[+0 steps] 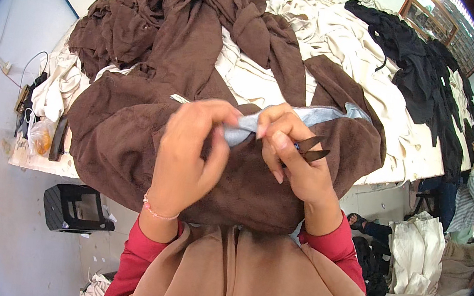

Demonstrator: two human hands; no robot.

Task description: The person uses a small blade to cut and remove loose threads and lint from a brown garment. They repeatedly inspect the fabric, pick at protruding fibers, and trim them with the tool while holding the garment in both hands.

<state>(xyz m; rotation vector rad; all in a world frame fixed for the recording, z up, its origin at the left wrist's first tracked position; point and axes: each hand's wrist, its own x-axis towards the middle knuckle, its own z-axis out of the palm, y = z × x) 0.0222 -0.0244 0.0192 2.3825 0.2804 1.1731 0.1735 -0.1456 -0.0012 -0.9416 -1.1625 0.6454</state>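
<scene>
A dark brown garment (pixel 127 128) lies bunched over the near edge of the table, with a light blue inner strip (pixel 318 116) showing along its turned edge. My left hand (pixel 190 142) is closed in a pinch at the left end of this strip. Close beside it, my right hand (pixel 293 149) grips the same edge between thumb and fingers. Tucked in the right hand is a pair of dark thread snips (pixel 314 151), its two pointed blades sticking out to the right and apart. The snips' handle is mostly hidden in the palm.
More brown cloth (pixel 127 28) heaps at the back left, above cream fabric (pixel 344 49). Black garments (pixel 418 69) hang over the right side. A plastic bag (pixel 42 137) sits at the table's left end, above a black bin (pixel 77 209). Another person's striped sleeve (pixel 471 197) shows far right.
</scene>
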